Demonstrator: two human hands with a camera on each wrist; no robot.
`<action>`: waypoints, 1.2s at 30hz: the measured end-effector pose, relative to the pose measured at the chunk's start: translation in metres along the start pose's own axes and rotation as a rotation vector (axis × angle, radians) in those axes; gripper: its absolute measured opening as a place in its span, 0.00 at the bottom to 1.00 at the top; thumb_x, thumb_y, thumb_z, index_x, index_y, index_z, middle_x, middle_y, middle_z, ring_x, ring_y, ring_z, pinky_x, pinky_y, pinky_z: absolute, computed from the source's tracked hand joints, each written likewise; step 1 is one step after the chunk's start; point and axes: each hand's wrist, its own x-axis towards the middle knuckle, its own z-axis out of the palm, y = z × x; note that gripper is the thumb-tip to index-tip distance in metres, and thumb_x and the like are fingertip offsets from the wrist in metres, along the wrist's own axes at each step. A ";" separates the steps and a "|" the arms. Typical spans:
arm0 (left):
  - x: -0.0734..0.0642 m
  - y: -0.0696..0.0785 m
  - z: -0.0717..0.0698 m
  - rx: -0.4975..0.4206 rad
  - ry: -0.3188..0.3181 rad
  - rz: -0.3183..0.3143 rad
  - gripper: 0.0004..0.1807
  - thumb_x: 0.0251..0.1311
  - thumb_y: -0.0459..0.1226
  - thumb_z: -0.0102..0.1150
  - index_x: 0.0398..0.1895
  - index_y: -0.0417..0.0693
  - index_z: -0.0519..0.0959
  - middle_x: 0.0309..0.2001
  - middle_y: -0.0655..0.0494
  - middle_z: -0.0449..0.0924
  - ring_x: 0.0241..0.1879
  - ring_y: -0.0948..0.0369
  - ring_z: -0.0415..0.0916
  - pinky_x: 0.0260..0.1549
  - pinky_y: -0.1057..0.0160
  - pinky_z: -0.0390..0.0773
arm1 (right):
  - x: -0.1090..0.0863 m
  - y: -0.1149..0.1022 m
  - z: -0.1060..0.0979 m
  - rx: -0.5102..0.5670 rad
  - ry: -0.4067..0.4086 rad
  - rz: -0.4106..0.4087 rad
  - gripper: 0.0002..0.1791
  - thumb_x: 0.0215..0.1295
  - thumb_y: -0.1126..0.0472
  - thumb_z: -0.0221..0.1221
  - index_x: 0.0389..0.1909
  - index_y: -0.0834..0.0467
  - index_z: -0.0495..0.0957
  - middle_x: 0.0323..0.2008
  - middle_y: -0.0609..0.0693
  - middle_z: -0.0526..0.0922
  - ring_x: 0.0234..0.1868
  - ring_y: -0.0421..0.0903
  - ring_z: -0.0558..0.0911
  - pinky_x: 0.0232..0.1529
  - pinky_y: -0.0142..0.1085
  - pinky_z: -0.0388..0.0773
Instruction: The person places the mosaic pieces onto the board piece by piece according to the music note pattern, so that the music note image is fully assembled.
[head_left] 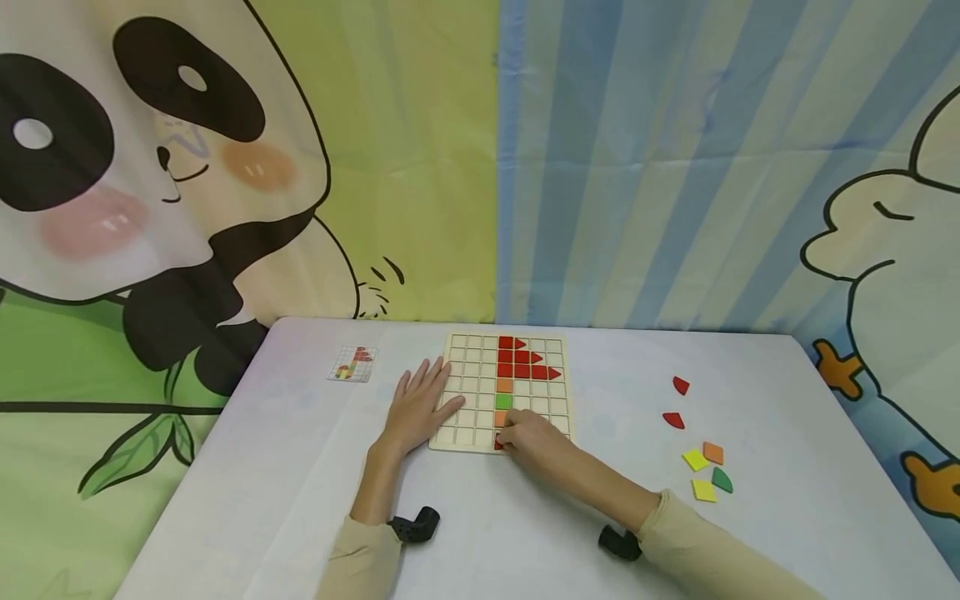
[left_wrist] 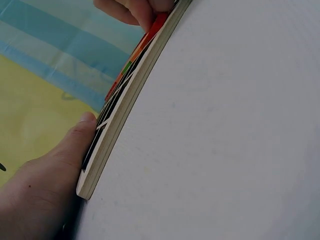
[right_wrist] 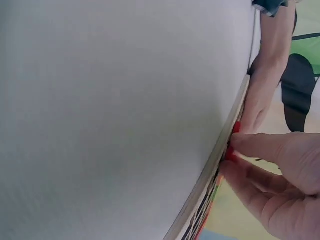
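A wooden grid board (head_left: 465,434) lies on the table, bearing a column of red, orange and green pieces with rows of red ones at the top. My left hand (head_left: 417,407) rests flat at the board's left edge, fingers spread and thumb on the grid. At the bottom of the column, my right hand (head_left: 542,444) pinches a small red piece (right_wrist: 230,153) between thumb and fingers, right at the board's surface. The fingers hide most of that piece. Next to it, another bit of red (right_wrist: 236,127) shows in the right wrist view.
A small pattern card (head_left: 352,364) lies left of the board. On the right are loose pieces: two red wedges (head_left: 673,420), yellow squares (head_left: 704,491), an orange square (head_left: 713,452) and a green wedge (head_left: 722,479). Patterned curtains hang behind the table.
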 end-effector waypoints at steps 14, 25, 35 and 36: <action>0.001 0.001 0.001 -0.011 0.000 0.002 0.43 0.74 0.59 0.51 0.83 0.46 0.55 0.84 0.49 0.49 0.84 0.47 0.41 0.81 0.41 0.36 | 0.005 0.005 0.000 -0.004 -0.025 -0.013 0.04 0.61 0.72 0.69 0.32 0.61 0.89 0.31 0.49 0.83 0.31 0.41 0.78 0.34 0.27 0.78; 0.001 0.000 0.000 -0.017 0.001 -0.003 0.44 0.74 0.59 0.51 0.83 0.46 0.54 0.84 0.49 0.48 0.84 0.46 0.40 0.81 0.40 0.36 | -0.080 0.016 -0.039 -0.011 0.006 0.118 0.17 0.61 0.62 0.73 0.52 0.54 0.87 0.50 0.48 0.89 0.53 0.49 0.86 0.51 0.43 0.86; 0.000 -0.002 0.000 -0.013 -0.011 -0.006 0.44 0.74 0.59 0.51 0.83 0.46 0.54 0.84 0.48 0.48 0.84 0.46 0.40 0.81 0.40 0.36 | -0.169 0.078 -0.073 -0.038 0.096 0.534 0.22 0.58 0.62 0.74 0.54 0.62 0.85 0.53 0.61 0.86 0.55 0.64 0.83 0.52 0.59 0.84; 0.000 -0.002 0.000 -0.016 -0.013 -0.007 0.44 0.74 0.60 0.51 0.83 0.46 0.54 0.84 0.48 0.48 0.84 0.46 0.40 0.81 0.40 0.36 | -0.175 0.083 -0.075 -0.034 0.084 0.574 0.22 0.59 0.62 0.74 0.54 0.63 0.85 0.53 0.62 0.86 0.55 0.65 0.83 0.53 0.61 0.83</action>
